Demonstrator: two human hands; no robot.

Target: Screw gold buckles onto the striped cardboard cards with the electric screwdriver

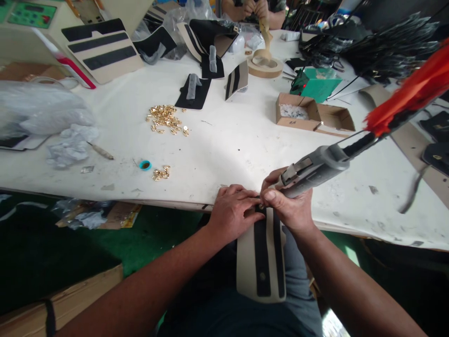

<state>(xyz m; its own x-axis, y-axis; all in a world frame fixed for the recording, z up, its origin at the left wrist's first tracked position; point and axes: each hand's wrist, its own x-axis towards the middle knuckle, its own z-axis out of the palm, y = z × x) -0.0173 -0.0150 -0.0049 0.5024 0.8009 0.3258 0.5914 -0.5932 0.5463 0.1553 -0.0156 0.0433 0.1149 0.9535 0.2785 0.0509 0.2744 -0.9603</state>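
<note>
My right hand (293, 206) is wrapped round a grey electric screwdriver (317, 168) with a lever on its side. Its front end points down at the top of a beige panel with black strips (245, 269), which looks like leather. A small round metal piece shows there, but the tool's tip is hidden by fingers. My left hand (231, 210) grips the panel's upper end at the table edge, thumb and fingers close to the tip. The panel's lower part hangs over my lap, with a round fitting on one black strip.
Gold metal fittings (164, 118) lie heaped on the white table (217, 140), near a small blue cap (145, 165) and an awl (100, 150). Cardboard boxes (298, 112), a green box (317, 84) and tape rolls (266, 65) stand further back. A co-worker's hands (256, 8) hold tape.
</note>
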